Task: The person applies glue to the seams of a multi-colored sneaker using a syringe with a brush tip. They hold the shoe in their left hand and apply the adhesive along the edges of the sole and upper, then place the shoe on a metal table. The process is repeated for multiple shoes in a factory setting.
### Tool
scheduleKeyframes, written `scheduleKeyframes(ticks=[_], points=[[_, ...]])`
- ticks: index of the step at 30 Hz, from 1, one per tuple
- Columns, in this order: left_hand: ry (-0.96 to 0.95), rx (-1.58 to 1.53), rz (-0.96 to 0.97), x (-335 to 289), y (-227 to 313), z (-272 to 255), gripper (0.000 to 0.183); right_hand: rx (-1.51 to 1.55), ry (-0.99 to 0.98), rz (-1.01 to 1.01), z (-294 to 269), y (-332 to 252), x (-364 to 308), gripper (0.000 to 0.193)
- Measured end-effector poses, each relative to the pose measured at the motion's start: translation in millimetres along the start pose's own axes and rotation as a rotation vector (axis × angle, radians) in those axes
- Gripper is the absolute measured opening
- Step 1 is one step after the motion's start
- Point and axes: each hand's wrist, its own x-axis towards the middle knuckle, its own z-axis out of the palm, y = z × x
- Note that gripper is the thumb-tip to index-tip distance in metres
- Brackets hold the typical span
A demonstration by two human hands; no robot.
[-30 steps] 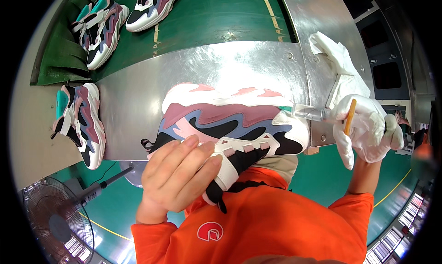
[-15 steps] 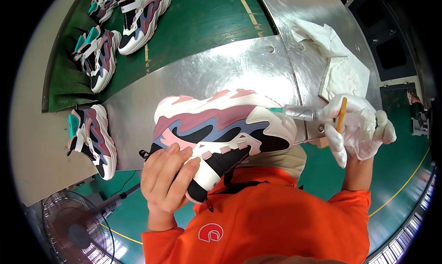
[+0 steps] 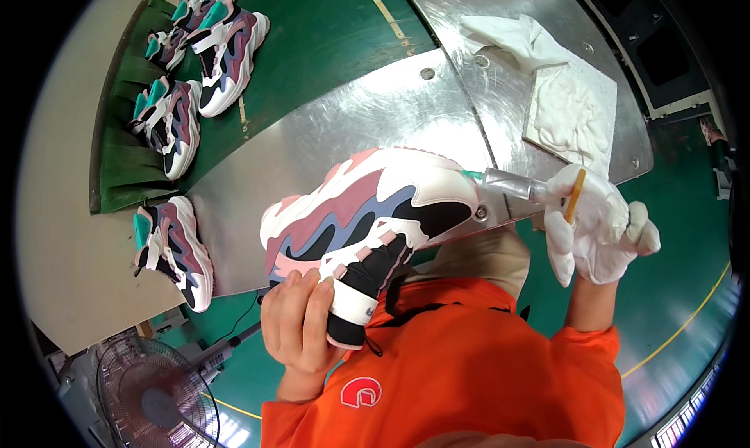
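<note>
Over the metal table's near edge, left hand grips a shoe, right hand a clear tube.

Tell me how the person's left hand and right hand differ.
The left hand is bare, while the right hand wears a white glove. The left hand grips the multicoloured shoe; the right hand holds a clear dispenser with a green tip. Both hands extend from orange sleeves.
</note>
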Motion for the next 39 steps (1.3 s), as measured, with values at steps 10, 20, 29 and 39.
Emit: scheduleKeyframes(ticks=[10, 20, 29, 39], points=[[0.097, -0.009, 0.008, -4, -6, 3, 0.023, -1.150, 0.144, -0.139, 87, 15, 90, 0.069], [0.126, -0.012, 0.016, -2, -11, 3, 0.020, -1.501, -0.057, -0.059, 91, 26, 131, 0.079], [0.097, -0.039, 0.024, 1, -15, 1, 0.019, -1.297, 0.278, -0.140, 62, -23, 71, 0.078], [0.062, -0.038, 0.054, 0, -20, -1, 0.022, -1.188, 0.496, 0.136, 21, -38, -7, 0.067]])
